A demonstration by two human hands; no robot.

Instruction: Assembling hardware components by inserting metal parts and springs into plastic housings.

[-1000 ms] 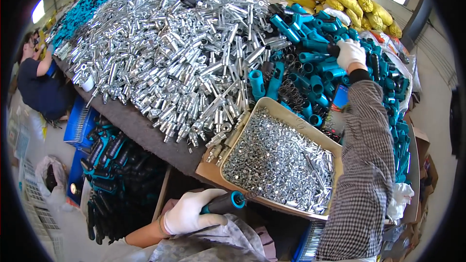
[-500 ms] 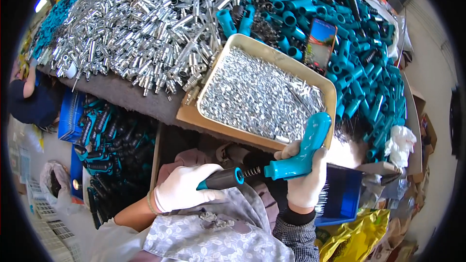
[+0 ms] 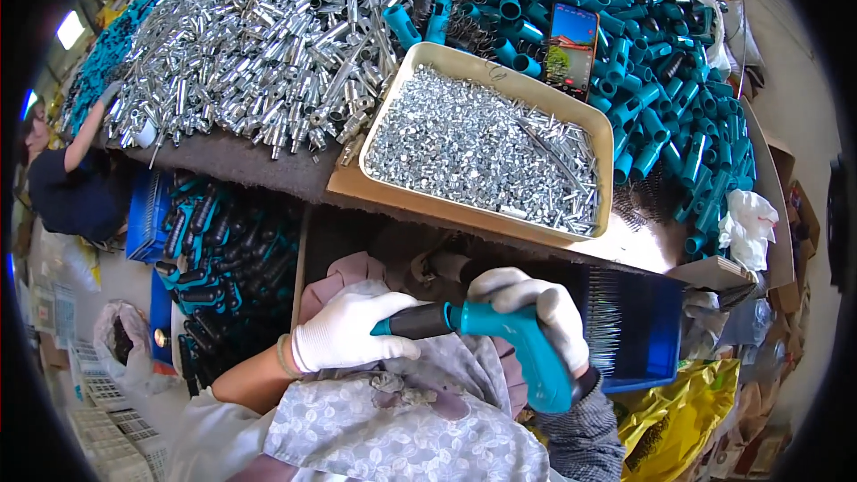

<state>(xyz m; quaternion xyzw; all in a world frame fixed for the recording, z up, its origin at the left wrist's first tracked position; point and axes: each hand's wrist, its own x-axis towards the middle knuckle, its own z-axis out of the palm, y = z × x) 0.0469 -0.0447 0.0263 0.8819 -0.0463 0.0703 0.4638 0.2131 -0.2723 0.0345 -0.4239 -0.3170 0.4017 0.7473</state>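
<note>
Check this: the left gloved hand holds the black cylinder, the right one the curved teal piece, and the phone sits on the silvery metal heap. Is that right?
Only the phone is misplaced: the head view shows it among the teal parts, not on the silvery metal heap. The left hand holds the black cylinder, and the right hand the curved teal piece.

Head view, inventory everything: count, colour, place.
Shell: one, teal, lower centre
Cylinder: one, black, left of shell
Tray: one, cream, bench front
Small pieces: many, silver, in tray
Metal parts: many, silver, bench left
Loose shells: many, teal, bench right
Phone: one, multicoloured screen, behind tray
Lower parts: many, black-and-teal, below bench
Bins: several, blue, below bench
Plastic bag: one, white, right
Shiny bag: one, yellow, lower right
Co-worker: one, dark top, left
Right hand: one, white-gloved, holding shell
Left hand: one, white-gloved, holding cylinder
</note>
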